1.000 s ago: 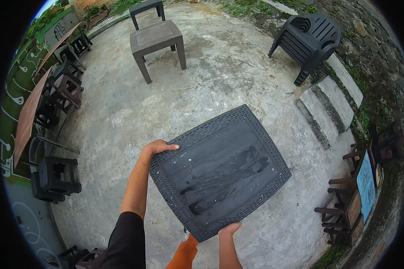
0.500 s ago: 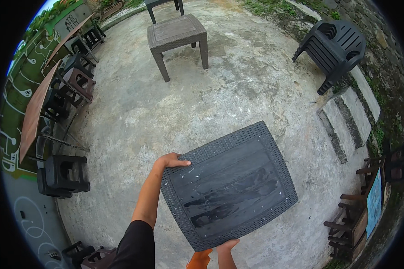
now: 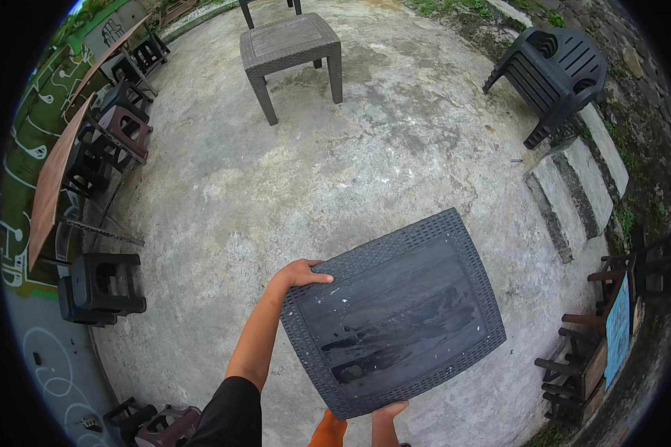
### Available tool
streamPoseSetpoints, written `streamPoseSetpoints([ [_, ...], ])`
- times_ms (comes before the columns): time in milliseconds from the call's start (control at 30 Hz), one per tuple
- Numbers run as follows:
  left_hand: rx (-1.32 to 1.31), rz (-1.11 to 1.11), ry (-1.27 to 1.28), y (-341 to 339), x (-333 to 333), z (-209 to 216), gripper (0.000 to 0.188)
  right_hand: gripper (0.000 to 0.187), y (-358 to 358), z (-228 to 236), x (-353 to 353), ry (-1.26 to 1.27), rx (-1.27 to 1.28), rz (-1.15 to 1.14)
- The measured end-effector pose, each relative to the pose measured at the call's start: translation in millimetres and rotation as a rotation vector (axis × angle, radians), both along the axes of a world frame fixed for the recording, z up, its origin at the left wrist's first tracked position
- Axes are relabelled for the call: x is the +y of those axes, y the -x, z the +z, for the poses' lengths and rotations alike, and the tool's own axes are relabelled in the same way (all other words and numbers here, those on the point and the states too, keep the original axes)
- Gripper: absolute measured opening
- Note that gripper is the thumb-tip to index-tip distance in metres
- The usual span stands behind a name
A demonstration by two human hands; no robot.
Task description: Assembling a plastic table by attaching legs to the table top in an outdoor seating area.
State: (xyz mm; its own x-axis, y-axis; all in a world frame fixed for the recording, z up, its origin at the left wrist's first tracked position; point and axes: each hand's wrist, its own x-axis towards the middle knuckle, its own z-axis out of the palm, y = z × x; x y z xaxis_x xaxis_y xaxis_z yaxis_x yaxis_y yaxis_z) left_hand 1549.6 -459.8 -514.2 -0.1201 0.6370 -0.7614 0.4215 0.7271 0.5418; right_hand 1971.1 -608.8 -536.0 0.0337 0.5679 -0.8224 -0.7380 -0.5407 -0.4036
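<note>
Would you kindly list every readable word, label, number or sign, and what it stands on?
Nothing is legible.
Black rectangular woven-look plastic tabletop: no lettering visible.
Light-blue rectangular panel, right: any markings too small to read.
Green painted wall, left: white line shapes, no legible words.

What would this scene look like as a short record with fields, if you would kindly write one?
Held item: dark grey woven-rim tabletop, slanted in view, with pale specks and dark smears
Left hand: the left hand grips the upper edge near the left corner, thumb on top
Right hand: the right hand is at the lower edge, fingers hidden
Ground: concrete floor
Ahead: brown woven-pattern table
Far right: stacked dark plastic armchairs, near concrete steps
Left side: dark plastic stool near a wood-topped table
</note>
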Motion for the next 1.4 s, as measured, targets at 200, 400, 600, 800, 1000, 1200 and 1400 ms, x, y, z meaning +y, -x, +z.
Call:
streamPoseSetpoints([
  [200, 0.084, -0.025, -0.013, -4.6, -10.6, -4.1, 0.096, 0.064, -0.7, -13.5, -19.4, 0.029, -0.077, -0.018],
  [400, 0.129, -0.029, -0.023, 4.0, -9.3, 0.1, 0.092, 0.063, 7.8, -27.9, -16.3, 0.028, -0.098, -0.092],
  [600, 0.710, 0.068, -0.113, -60.2, -46.0, 28.0, 0.073, 0.067, -27.1, 20.9, -22.7, 0.541, -0.350, 0.365],
  [800, 0.639, 0.311, -0.458, -211.2, -176.9, 87.7, 0.048, 0.050, -150.9, 85.0, -47.6, 0.346, -0.448, 0.965],
  [1000, 0.354, 0.533, 0.099, -336.8, -448.0, 122.3, 0.026, 0.023, -273.9, 97.5, -32.1, -0.051, -0.913, 1.614],
  [1200, 0.573, 0.889, 0.268, -424.0, -622.6, 208.1, 0.031, 0.032, -245.5, 126.5, 11.8, -0.280, -0.564, 1.977],
  [1400, 0.712, 1.447, 0.225, -558.2, -715.8, 254.8, 0.047, 0.031, -124.2, 171.4, -36.4, -0.484, -0.438, 2.418],
])
